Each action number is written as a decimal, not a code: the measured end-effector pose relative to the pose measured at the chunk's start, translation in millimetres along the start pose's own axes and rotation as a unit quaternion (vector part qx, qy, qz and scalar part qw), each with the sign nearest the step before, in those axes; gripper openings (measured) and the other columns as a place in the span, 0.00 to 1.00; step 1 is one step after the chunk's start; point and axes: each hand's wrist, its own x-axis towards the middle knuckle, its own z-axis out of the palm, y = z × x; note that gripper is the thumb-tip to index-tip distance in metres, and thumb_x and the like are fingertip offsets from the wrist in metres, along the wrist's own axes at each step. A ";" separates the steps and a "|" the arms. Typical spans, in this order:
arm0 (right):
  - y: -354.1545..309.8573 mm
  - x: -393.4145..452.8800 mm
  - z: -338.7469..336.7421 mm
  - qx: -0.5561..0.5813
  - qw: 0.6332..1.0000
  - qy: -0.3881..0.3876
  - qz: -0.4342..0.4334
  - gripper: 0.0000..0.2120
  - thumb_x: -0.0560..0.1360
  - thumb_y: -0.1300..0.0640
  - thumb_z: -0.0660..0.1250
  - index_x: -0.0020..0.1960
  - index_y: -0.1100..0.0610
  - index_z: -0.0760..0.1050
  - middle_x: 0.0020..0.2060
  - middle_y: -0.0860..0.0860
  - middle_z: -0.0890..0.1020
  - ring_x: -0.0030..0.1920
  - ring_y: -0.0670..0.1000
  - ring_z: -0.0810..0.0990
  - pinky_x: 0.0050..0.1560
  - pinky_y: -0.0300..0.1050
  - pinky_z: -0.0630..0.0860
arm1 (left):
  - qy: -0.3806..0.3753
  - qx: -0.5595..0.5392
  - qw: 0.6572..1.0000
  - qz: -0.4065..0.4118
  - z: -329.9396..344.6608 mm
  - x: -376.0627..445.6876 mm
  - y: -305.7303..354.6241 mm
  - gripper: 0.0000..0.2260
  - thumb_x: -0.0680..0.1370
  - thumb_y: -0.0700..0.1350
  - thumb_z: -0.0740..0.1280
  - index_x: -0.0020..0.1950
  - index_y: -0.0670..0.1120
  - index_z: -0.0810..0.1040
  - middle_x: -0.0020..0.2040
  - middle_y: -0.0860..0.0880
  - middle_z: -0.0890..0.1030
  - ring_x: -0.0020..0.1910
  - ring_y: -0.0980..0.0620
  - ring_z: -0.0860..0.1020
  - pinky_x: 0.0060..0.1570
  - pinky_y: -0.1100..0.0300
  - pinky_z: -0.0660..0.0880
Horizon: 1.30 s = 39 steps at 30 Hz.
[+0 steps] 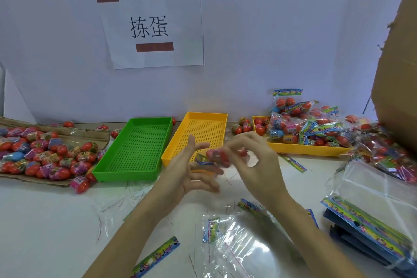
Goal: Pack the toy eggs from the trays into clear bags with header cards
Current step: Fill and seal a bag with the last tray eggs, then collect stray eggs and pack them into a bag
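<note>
Both hands meet mid-frame over the white surface (45, 221), working a small bag of red toy eggs (217, 158) between them. The left hand (191, 171) has its fingers spread loosely under the bag, while the right hand (252, 160) pinches it from above (motion blur hides the exact grip). Loose eggs (47, 153) pile up at nine o'clock on cardboard; the green tray (135, 149) and yellow tray (198, 133) sit at twelve, packed bags (311, 126) at two, clear bags (239, 246) at six.
</note>
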 end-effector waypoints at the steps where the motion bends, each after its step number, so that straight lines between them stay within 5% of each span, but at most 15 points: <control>1: -0.5 -1.7 2.1 -0.034 0.998 -0.026 -0.038 0.03 0.76 0.56 0.75 0.49 0.54 0.85 0.48 0.48 0.81 0.53 0.50 0.78 0.50 0.37 0.74 | -0.015 -0.048 0.999 -0.015 0.9 0.0 -0.1 0.32 0.76 0.68 0.62 0.68 0.45 0.78 0.52 0.32 0.85 0.41 0.37 0.87 0.42 0.46 0.85; 5: -3.6 -7.4 8.1 -0.012 0.993 -0.117 -0.029 0.12 0.77 0.43 0.72 0.53 0.50 0.85 0.52 0.44 0.80 0.58 0.49 0.77 0.56 0.36 0.73 | 0.029 -0.067 0.996 0.043 0.1 0.2 -9.0 0.21 0.79 0.55 0.70 0.63 0.40 0.81 0.52 0.37 0.85 0.47 0.42 0.86 0.45 0.54 0.84; 7: -4.9 -6.8 8.9 0.053 0.996 -0.070 0.017 0.10 0.81 0.48 0.68 0.52 0.52 0.85 0.50 0.45 0.81 0.55 0.49 0.79 0.52 0.39 0.76 | 0.053 -0.029 0.996 0.069 0.4 0.9 -12.6 0.13 0.78 0.47 0.73 0.60 0.41 0.81 0.51 0.37 0.85 0.45 0.43 0.86 0.44 0.54 0.84; 10: -0.8 -1.0 6.1 -0.012 0.997 0.029 0.073 0.08 0.82 0.54 0.68 0.57 0.54 0.83 0.51 0.46 0.81 0.52 0.45 0.80 0.51 0.39 0.78 | 0.051 -0.008 0.994 0.099 0.9 3.0 -11.1 0.04 0.80 0.40 0.72 0.54 0.45 0.83 0.49 0.40 0.86 0.44 0.45 0.85 0.45 0.53 0.84; 13: 6.2 3.5 -2.5 0.023 0.981 -0.043 0.187 0.14 0.79 0.44 0.68 0.60 0.51 0.83 0.50 0.44 0.84 0.49 0.41 0.81 0.47 0.35 0.77 | 0.048 0.049 0.987 0.143 -1.8 3.9 -11.4 0.05 0.81 0.36 0.70 0.54 0.44 0.83 0.50 0.44 0.85 0.46 0.45 0.85 0.47 0.54 0.83; 16: 8.8 3.5 -4.8 0.126 0.949 -0.142 0.250 0.10 0.79 0.47 0.70 0.52 0.51 0.86 0.43 0.47 0.87 0.44 0.47 0.85 0.45 0.40 0.81 | 0.062 0.062 0.981 0.170 -3.5 5.4 -15.2 0.08 0.80 0.36 0.71 0.58 0.44 0.84 0.55 0.45 0.85 0.52 0.45 0.86 0.49 0.57 0.83; 21: 12.6 0.5 -0.4 0.139 0.942 -0.156 0.262 0.09 0.81 0.48 0.69 0.50 0.51 0.86 0.44 0.48 0.88 0.47 0.49 0.86 0.49 0.46 0.83 | 0.086 0.010 0.979 0.187 -6.0 7.4 -10.8 0.14 0.77 0.46 0.72 0.62 0.48 0.86 0.55 0.40 0.87 0.56 0.42 0.86 0.52 0.55 0.84; 26: 14.2 -0.1 -0.1 0.143 0.949 -0.132 0.247 0.09 0.81 0.50 0.69 0.49 0.52 0.87 0.43 0.48 0.88 0.46 0.50 0.85 0.46 0.39 0.80 | 0.096 -0.004 0.974 0.205 -4.8 9.5 -11.8 0.16 0.80 0.41 0.69 0.67 0.49 0.83 0.57 0.44 0.87 0.55 0.45 0.86 0.52 0.55 0.84; 29: 14.6 0.3 -0.2 0.182 0.939 -0.136 0.260 0.09 0.82 0.56 0.68 0.52 0.57 0.86 0.42 0.52 0.88 0.43 0.53 0.87 0.43 0.44 0.84 | 0.123 -0.042 0.968 0.213 -8.1 10.0 -7.9 0.17 0.81 0.41 0.68 0.70 0.48 0.81 0.61 0.44 0.86 0.58 0.44 0.86 0.52 0.55 0.84; 32: 20.0 -2.4 1.3 0.048 0.966 -0.102 0.232 0.08 0.81 0.56 0.68 0.50 0.54 0.86 0.39 0.47 0.87 0.39 0.47 0.86 0.43 0.50 0.85 | 0.143 -0.069 0.963 0.218 -13.5 8.6 -3.3 0.18 0.80 0.41 0.69 0.70 0.47 0.81 0.60 0.44 0.86 0.57 0.45 0.86 0.48 0.57 0.84; 36: 23.4 -6.3 4.4 -0.194 0.956 -0.078 0.203 0.13 0.80 0.44 0.68 0.58 0.48 0.85 0.54 0.48 0.77 0.54 0.44 0.72 0.59 0.45 0.74 | 0.157 -0.060 0.961 0.218 -15.7 8.8 -1.0 0.15 0.84 0.37 0.66 0.69 0.47 0.81 0.58 0.44 0.87 0.56 0.46 0.86 0.46 0.57 0.85; 39: 17.6 -4.7 1.8 -0.182 0.969 -0.041 0.164 0.11 0.83 0.43 0.63 0.53 0.44 0.83 0.43 0.44 0.74 0.47 0.41 0.70 0.50 0.46 0.71 | 0.156 -0.054 0.963 0.215 -16.0 8.2 -0.6 0.15 0.83 0.37 0.66 0.68 0.47 0.82 0.58 0.44 0.87 0.56 0.46 0.86 0.47 0.56 0.85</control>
